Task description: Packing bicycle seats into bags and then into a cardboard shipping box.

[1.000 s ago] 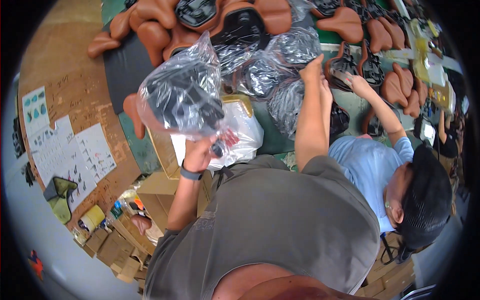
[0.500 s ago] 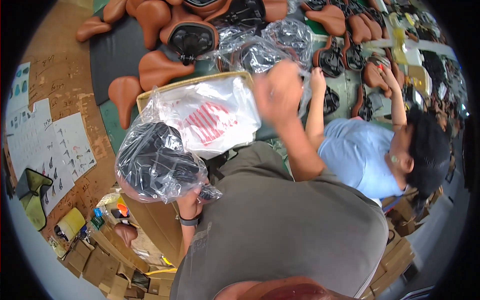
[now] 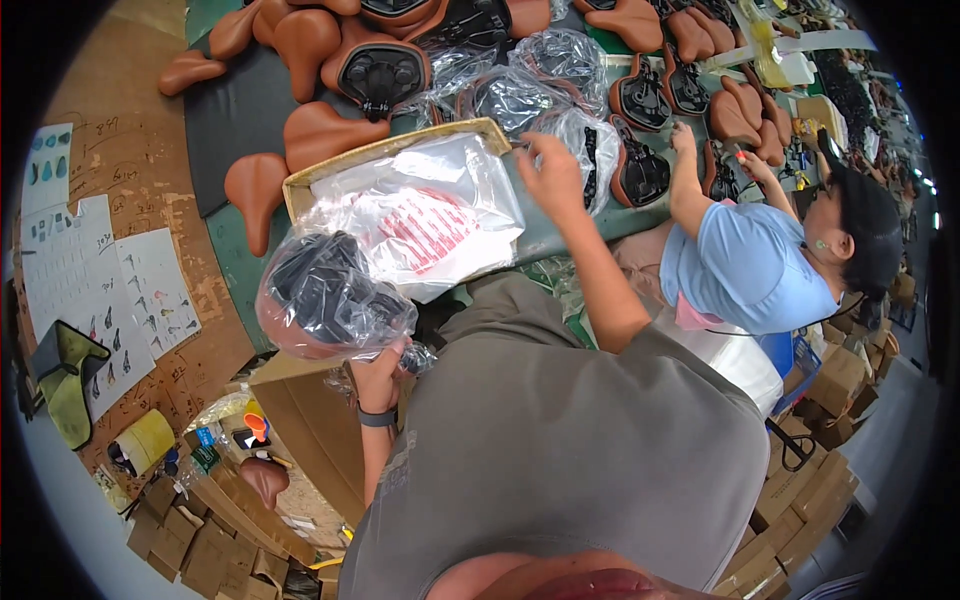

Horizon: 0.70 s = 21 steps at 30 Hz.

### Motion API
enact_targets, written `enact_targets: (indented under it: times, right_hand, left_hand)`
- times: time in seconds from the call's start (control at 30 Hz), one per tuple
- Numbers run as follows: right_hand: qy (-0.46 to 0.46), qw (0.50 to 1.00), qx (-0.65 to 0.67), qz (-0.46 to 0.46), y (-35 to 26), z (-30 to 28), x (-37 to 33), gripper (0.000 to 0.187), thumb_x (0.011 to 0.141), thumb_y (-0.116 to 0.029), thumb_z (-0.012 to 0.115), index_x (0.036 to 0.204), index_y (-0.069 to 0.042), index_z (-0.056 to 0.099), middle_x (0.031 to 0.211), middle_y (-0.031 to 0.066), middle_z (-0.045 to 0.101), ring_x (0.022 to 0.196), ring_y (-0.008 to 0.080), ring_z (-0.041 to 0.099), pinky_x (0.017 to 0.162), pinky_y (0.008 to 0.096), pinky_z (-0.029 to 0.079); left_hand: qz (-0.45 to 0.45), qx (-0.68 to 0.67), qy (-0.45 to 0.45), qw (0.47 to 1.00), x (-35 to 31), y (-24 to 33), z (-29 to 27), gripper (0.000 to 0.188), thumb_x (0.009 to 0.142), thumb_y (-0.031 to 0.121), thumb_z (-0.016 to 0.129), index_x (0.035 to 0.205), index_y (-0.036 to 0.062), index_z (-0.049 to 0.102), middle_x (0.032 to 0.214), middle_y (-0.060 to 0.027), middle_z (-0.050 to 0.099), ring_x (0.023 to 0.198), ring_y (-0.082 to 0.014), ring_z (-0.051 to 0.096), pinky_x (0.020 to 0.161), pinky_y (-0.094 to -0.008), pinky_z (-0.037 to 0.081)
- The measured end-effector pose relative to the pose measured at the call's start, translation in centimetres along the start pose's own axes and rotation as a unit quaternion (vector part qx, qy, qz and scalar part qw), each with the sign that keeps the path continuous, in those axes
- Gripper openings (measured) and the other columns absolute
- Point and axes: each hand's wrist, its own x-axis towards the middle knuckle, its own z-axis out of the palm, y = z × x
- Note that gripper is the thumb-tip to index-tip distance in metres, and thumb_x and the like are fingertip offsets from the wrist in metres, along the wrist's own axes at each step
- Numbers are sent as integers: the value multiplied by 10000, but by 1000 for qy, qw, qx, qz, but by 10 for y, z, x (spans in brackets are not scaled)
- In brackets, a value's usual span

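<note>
My left hand (image 3: 378,372) grips the gathered end of a clear plastic bag with a bicycle saddle (image 3: 335,290) inside, its black underside facing up. The bagged saddle hangs beside the near left corner of a shallow cardboard box (image 3: 400,146). Inside the box lies a stack of clear plastic bags (image 3: 430,225) with red print. My right hand (image 3: 553,178) hovers just past the box's right edge, fingers bent and apart, with nothing visible in them. Close to its right lies another bagged saddle (image 3: 588,150).
Brown saddles (image 3: 335,137) and more bagged ones (image 3: 515,98) crowd the green-topped table. At my right a co-worker in a blue shirt (image 3: 755,265) handles a red-tipped tool. A large open carton (image 3: 310,415) stands below my left arm; paper sheets (image 3: 155,290) cover the board at left.
My right hand, blurred and raised before, is now lower and nearer the table. The bagged saddle in my left hand has shifted slightly up and right. The co-worker has leaned to the right.
</note>
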Motion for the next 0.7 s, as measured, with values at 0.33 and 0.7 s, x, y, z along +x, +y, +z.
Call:
enact_targets:
  times: [0.33, 0.7]
  right_hand:
    - [21, 943, -254, 215, 329, 48, 117, 1081, 805, -273, 896, 1638, 64, 295, 1423, 323, 636, 1359, 454, 604, 1155, 486, 483]
    - [-356, 756, 317, 449, 384, -14, 188, 377, 1002, -332, 757, 1226, -34, 808, 1135, 63, 777, 1052, 197, 698, 954, 316, 514]
  left_hand:
    - [-58, 3, 64, 996, 28, -15, 35, 425, 896, 67, 848, 1253, -48, 649, 997, -145, 775, 697, -177, 722, 459, -245, 500]
    - [-39, 121, 8, 992, 9, 17, 4, 332, 854, 134, 890, 1047, 45, 635, 781, 16, 634, 627, -104, 605, 557, -283, 489]
